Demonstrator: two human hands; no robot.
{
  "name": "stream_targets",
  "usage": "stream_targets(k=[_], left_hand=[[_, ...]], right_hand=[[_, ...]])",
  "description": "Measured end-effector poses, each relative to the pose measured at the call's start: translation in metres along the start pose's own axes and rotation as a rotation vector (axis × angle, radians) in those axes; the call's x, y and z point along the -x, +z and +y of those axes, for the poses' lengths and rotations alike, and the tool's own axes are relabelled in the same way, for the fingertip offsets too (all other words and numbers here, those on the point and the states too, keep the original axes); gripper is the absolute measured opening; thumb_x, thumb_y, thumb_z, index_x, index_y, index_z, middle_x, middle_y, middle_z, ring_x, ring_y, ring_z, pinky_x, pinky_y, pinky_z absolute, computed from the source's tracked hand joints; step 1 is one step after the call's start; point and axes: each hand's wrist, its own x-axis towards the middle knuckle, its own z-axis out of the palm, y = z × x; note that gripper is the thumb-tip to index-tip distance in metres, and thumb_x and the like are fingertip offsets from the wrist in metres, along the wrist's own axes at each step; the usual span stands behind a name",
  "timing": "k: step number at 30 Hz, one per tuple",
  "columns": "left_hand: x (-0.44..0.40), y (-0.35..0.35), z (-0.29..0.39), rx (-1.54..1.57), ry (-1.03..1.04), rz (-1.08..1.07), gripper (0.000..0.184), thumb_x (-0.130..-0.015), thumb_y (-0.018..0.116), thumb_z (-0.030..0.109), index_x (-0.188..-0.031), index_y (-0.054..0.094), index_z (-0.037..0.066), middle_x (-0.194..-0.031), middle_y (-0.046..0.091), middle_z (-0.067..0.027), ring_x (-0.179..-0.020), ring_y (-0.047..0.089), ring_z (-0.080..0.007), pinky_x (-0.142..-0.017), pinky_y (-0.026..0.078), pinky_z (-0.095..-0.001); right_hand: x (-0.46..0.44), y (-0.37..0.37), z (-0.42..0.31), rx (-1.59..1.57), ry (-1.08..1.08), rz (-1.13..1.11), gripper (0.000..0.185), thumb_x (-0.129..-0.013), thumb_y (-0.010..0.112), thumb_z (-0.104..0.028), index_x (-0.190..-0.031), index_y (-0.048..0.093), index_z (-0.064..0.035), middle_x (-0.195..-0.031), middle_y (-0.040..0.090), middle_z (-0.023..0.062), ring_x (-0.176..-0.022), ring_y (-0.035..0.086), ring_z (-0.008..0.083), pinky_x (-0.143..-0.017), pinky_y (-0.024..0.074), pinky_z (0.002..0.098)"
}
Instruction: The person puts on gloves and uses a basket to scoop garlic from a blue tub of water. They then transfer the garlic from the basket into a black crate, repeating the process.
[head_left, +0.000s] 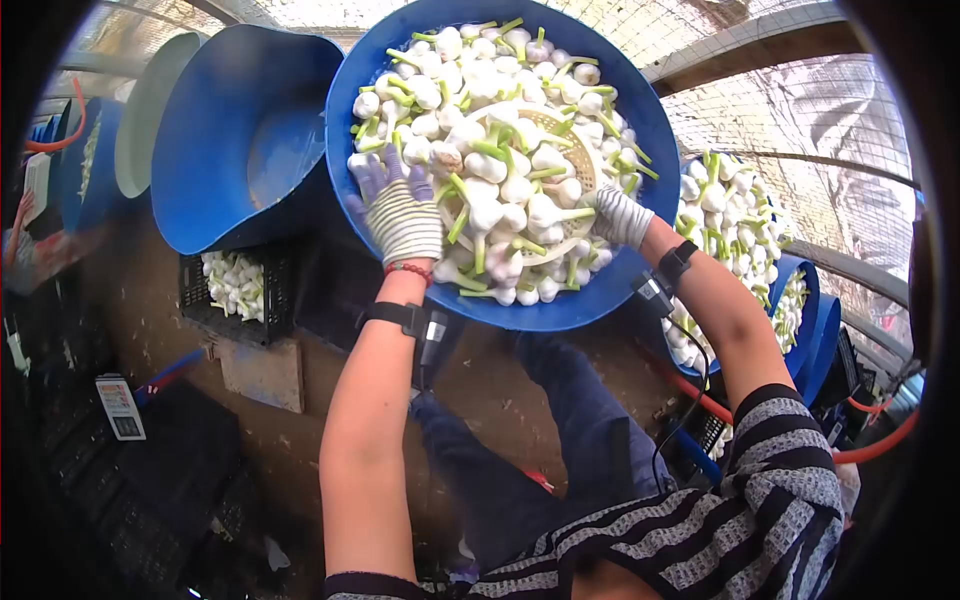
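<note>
A big round blue tub (350, 225) full of white garlic bulbs (440, 90) with short green stems is in front of me. Among the bulbs lies a cream perforated basket (585, 165), itself heaped with garlic. My left hand (403, 215), in a striped glove with purple fingertips, rests on the bulbs at the left side of the heap, its fingers spread. My right hand (620, 214), also gloved, is at the basket's right rim with its fingers bent around it; the fingertips are partly hidden.
An empty-looking blue tub (200, 150) stands at the left, above a black crate (277, 290) of garlic. More garlic-filled tubs (780, 350) stand at the right, near a red hose (880, 440). A scale display (120, 408) is at lower left.
</note>
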Motion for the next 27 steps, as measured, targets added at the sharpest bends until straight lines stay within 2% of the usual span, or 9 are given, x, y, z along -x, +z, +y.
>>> stream_targets(k=[1,3,5,7,11,14,17,21,27], left_hand=[[0.002,0.008,0.007,0.443,-0.025,-0.172,0.058,-0.1,0.04,0.041,-0.147,0.032,0.008,-0.148,0.035,-0.0248,-0.139,0.031,-0.038,-0.114,0.025,-0.0477],[0.008,0.002,0.03,0.632,-0.077,-0.193,0.058,-0.1,0.04,0.041,-0.147,0.032,0.009,-0.144,0.039,-0.0269,-0.134,0.038,-0.0398,-0.112,0.031,-0.0401],[0.014,-0.025,0.032,0.72,-0.122,-0.367,0.056,-0.1,0.042,0.039,-0.147,0.032,0.01,-0.144,0.039,-0.0269,-0.133,0.039,-0.0392,-0.108,0.035,-0.0415],[0.017,-0.016,0.029,0.772,0.106,-0.153,0.067,-0.09,0.063,0.031,-0.146,0.034,0.01,-0.133,0.05,-0.0252,-0.128,0.043,-0.0406,-0.105,0.038,-0.0444],[0.016,-0.045,0.027,0.776,0.207,-0.053,0.068,-0.082,0.072,0.03,-0.14,0.044,0.01,-0.125,0.054,-0.0233,-0.122,0.048,-0.0403,-0.104,0.039,-0.0456],[0.005,-0.072,0.025,0.232,0.305,0.033,0.058,-0.073,0.079,0.028,-0.123,0.06,0.006,-0.119,0.055,-0.0208,-0.111,0.053,-0.0357,-0.095,0.045,-0.0439],[0.003,-0.069,0.028,0.185,0.31,0.06,0.054,-0.073,0.078,0.029,-0.119,0.063,0.005,-0.116,0.056,-0.02,-0.109,0.054,-0.0351,-0.093,0.045,-0.0435],[-0.002,-0.056,0.037,0.219,0.497,0.049,0.034,-0.077,0.072,0.014,-0.111,0.069,0.007,-0.112,0.059,-0.0188,-0.107,0.055,-0.0342,-0.093,0.046,-0.0411],[-0.029,-0.04,0.038,0.565,0.329,-0.298,0.018,-0.078,0.074,0.008,-0.095,0.07,0.005,-0.092,0.063,-0.0117,-0.087,0.061,-0.0251,-0.079,0.049,-0.037]], right_hand=[[0.011,0.007,0.002,0.005,-0.018,0.014,0.042,-0.085,0.061,-0.001,-0.125,0.051,0.0014,-0.112,0.066,0.0147,-0.095,0.068,0.025,-0.083,0.0592,0.0402],[0.03,0.022,-0.002,0.061,-0.107,0.016,0.044,-0.084,0.062,-0.001,-0.126,0.051,0.0,-0.114,0.065,0.0153,-0.097,0.068,0.0256,-0.085,0.0585,0.04],[0.053,0.035,-0.002,0.016,-0.042,0.008,0.049,-0.083,0.063,-0.002,-0.129,0.049,-0.0007,-0.119,0.062,0.0159,-0.102,0.066,0.0264,-0.089,0.0564,0.0413],[0.07,0.05,0.006,0.043,-0.168,-0.011,0.053,-0.082,0.063,-0.001,-0.132,0.046,-0.0009,-0.123,0.06,0.0162,-0.105,0.065,0.0268,-0.093,0.0539,0.043],[0.096,0.076,0.021,0.006,-0.151,-0.007,0.054,-0.082,0.061,-0.001,-0.134,0.045,-0.0004,-0.124,0.06,0.0163,-0.11,0.062,0.028,-0.096,0.052,0.0434],[0.09,0.076,0.043,-0.058,-0.201,-0.04,0.053,-0.083,0.059,-0.002,-0.134,0.045,-0.0002,-0.125,0.06,0.0159,-0.11,0.062,0.0288,-0.095,0.0529,0.044],[0.075,0.066,0.057,-0.103,-0.257,-0.047,0.052,-0.084,0.061,-0.006,-0.133,0.046,-0.0004,-0.123,0.061,0.0154,-0.108,0.064,0.0282,-0.092,0.0546,0.0446],[0.078,0.064,0.051,-0.11,-0.25,0.013,0.047,-0.085,0.063,-0.006,-0.129,0.05,-0.0007,-0.118,0.064,0.014,-0.1,0.067,0.0252,-0.086,0.0575,0.041],[0.078,0.044,0.036,-0.077,-0.281,-0.019,0.05,-0.084,0.071,-0.013,-0.129,0.051,-0.0031,-0.119,0.064,0.0113,-0.102,0.066,0.0214,-0.085,0.0585,0.0368]])
